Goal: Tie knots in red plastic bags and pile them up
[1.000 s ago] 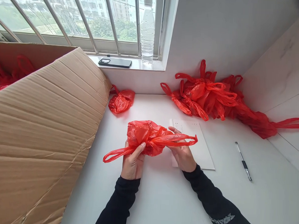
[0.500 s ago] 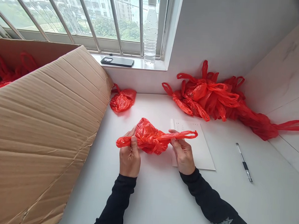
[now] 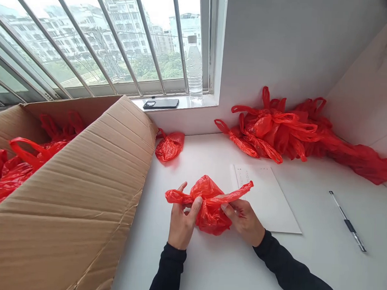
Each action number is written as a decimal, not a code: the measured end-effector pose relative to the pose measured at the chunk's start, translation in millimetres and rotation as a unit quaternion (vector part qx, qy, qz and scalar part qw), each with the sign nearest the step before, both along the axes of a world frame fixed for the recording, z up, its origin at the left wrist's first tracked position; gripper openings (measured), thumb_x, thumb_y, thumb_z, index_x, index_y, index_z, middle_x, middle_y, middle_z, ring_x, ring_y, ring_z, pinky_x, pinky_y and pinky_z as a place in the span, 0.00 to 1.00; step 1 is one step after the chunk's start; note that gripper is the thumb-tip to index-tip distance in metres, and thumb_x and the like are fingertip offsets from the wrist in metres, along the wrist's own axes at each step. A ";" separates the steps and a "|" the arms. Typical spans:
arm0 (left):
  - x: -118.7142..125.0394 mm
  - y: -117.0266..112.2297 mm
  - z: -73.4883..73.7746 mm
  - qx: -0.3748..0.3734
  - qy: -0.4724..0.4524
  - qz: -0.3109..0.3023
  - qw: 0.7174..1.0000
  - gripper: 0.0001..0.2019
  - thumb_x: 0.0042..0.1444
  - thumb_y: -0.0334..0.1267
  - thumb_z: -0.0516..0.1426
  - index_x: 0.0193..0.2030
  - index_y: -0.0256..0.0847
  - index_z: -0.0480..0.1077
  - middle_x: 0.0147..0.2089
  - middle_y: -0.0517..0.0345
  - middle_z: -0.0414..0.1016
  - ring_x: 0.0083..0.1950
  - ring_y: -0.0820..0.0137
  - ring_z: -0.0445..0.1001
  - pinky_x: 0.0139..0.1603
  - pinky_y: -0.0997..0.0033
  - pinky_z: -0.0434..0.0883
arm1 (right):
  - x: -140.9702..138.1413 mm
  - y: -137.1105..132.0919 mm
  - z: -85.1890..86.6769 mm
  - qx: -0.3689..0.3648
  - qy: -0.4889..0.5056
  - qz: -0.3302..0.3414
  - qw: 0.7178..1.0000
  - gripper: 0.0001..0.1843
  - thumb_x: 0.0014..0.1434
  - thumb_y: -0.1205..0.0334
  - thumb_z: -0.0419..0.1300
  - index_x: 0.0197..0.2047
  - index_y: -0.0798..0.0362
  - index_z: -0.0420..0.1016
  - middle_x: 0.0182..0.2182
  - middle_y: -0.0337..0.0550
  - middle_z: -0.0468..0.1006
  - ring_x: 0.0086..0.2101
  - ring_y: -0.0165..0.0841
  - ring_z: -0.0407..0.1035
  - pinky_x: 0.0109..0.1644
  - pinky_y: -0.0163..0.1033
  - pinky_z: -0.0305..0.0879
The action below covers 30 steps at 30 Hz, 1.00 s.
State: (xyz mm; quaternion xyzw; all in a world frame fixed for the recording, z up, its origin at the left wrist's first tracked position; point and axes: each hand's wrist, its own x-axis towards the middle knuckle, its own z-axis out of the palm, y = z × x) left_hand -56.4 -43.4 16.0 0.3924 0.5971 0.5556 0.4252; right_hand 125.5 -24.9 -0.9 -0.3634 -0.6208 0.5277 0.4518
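Left hand [image 3: 181, 223] pinched one handle [image 3: 176, 197] of red bag [image 3: 211, 216]; right hand [image 3: 245, 220] pinched other handle. Bag sat bunched between hands, just above table [image 3: 207, 269], beside paper [image 3: 268, 204]. Likely light, soft, crinkly, slippery film; twisted handles looked best place to hold.

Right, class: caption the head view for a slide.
Left hand and right hand grip a red bag over a white table beside a cardboard box.
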 end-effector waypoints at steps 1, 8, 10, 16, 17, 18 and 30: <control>-2.6 0.1 -1.6 -0.006 0.001 -0.013 1.000 0.35 0.49 0.47 0.65 0.62 0.39 0.63 0.40 0.54 0.77 0.39 0.63 0.77 0.38 0.68 0.74 | -0.4 -0.1 1.0 0.002 0.010 0.006 1.000 0.12 0.66 0.55 0.55 0.42 0.50 0.78 0.31 0.42 0.75 0.33 0.36 0.69 0.39 0.41 0.66; -23.9 38.4 19.3 0.037 0.139 -0.012 0.989 0.23 0.50 0.36 0.60 0.55 0.38 0.68 0.39 0.53 0.77 0.38 0.64 0.76 0.43 0.64 0.73 | 2.4 9.2 -0.3 -0.036 0.136 -0.026 0.990 0.18 0.64 0.61 0.48 0.53 0.48 0.72 0.37 0.42 0.72 0.31 0.33 0.67 0.37 0.42 0.68; -25.4 68.6 36.4 0.083 0.233 0.021 0.969 0.25 0.50 0.32 0.58 0.57 0.39 0.67 0.42 0.53 0.76 0.39 0.65 0.75 0.47 0.62 0.73 | 2.4 13.1 -3.4 -0.075 0.165 -0.053 0.982 0.17 0.64 0.61 0.48 0.52 0.49 0.72 0.37 0.42 0.70 0.30 0.33 0.67 0.35 0.42 0.69; -17.6 140.2 44.5 0.113 0.388 0.052 0.913 0.40 0.52 0.32 0.56 0.71 0.36 0.47 0.62 0.39 0.67 0.61 0.56 0.67 0.64 0.52 0.63 | -1.9 19.5 -4.6 -0.120 0.180 -0.072 0.974 0.15 0.64 0.58 0.50 0.50 0.50 0.71 0.34 0.40 0.70 0.29 0.32 0.67 0.34 0.41 0.70; -14.6 142.4 36.6 0.122 0.434 0.047 0.891 0.40 0.54 0.33 0.55 0.72 0.35 0.45 0.64 0.38 0.65 0.64 0.54 0.64 0.65 0.50 0.61 | -2.8 19.9 -4.3 -0.122 0.181 -0.071 0.973 0.14 0.64 0.58 0.51 0.50 0.50 0.71 0.34 0.40 0.70 0.29 0.32 0.67 0.34 0.41 0.71; -11.4 142.3 27.2 0.130 0.482 0.043 0.865 0.39 0.55 0.33 0.54 0.73 0.34 0.44 0.65 0.37 0.63 0.67 0.53 0.61 0.67 0.49 0.58 | -3.5 20.3 -4.2 -0.122 0.182 -0.069 0.973 0.14 0.64 0.58 0.50 0.50 0.51 0.71 0.34 0.40 0.70 0.29 0.32 0.67 0.34 0.41 0.71; 8.7 188.9 -15.8 0.014 0.665 0.073 0.743 0.32 0.60 0.34 0.50 0.71 0.31 0.52 0.71 0.33 0.56 0.70 0.47 0.55 0.67 0.40 0.52 | -7.4 22.9 -6.3 -0.130 0.142 -0.060 0.979 0.15 0.65 0.62 0.48 0.50 0.54 0.70 0.33 0.40 0.70 0.28 0.31 0.68 0.33 0.39 0.70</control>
